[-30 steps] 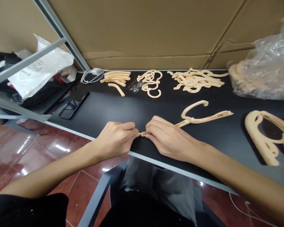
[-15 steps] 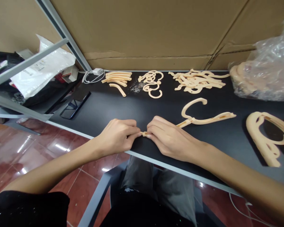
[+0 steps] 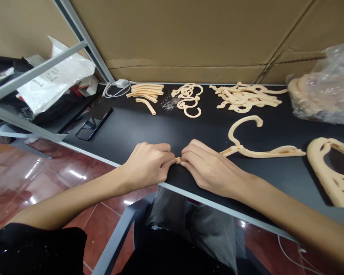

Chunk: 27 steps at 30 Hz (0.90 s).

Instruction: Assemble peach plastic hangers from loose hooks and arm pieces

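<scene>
A cream plastic clothes hanger [image 3: 269, 153] with an open hook lies at the table's front. Its left arm runs beneath my right hand [image 3: 208, 164], whose fingers are closed around it. A short bit of cream plastic shows between the two hands, at the tip of that arm. My left hand [image 3: 149, 162] pinches this tip between thumb and fingers. Whether a separate small piece is in the left fingers is hidden. Right of the hanger lies another cream hanger [image 3: 318, 152], folded together and partly out of view.
Along the back of the black table [image 3: 126, 130] lie curved cream strips [image 3: 146, 91], loose hooks [image 3: 192, 111] and a heap of hanger arms [image 3: 243, 97]. A plastic bag [image 3: 318, 95] of cream parts stands at right. A phone [image 3: 93, 124] and white charger [image 3: 122, 84] are at left.
The hanger's right arm has swung lower and its end reaches further right. Both hands keep their pinch at the left arm's tip. The whole view has shifted slightly.
</scene>
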### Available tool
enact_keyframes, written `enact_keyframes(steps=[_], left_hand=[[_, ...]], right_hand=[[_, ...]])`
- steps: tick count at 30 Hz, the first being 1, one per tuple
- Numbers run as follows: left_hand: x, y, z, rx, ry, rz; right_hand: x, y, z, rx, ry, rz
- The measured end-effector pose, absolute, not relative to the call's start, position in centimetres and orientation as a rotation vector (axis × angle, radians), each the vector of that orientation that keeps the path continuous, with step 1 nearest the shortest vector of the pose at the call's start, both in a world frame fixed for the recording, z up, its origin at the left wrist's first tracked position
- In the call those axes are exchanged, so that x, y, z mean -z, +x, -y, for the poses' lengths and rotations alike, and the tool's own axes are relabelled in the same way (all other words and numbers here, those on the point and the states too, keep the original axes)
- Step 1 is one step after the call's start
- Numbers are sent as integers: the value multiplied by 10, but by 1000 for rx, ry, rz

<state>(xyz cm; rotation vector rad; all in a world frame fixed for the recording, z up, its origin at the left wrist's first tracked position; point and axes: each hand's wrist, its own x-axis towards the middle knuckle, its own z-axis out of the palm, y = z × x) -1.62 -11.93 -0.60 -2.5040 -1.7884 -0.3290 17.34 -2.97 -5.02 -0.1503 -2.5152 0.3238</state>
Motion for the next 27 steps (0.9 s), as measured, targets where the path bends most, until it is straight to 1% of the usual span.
enact_keyframes(steps=[5,10,16,21,27], left_hand=[[7,-15,122,236,-2485,1594],[0,-19,117,139,-2601,1533],[-6,-22,119,148,-2713,1558],[-6,-15,127,143,-2659,1630],[-1,-16,128,231,-2590,1683]], right_hand=[[50,174,30,-315,-159,2527],[52,176,29,-369,-207,2559],[50,177,30,-266,-124,2557],[47,176,33,-130,-55,2511],[47,175,31,-104,-58,2514]])
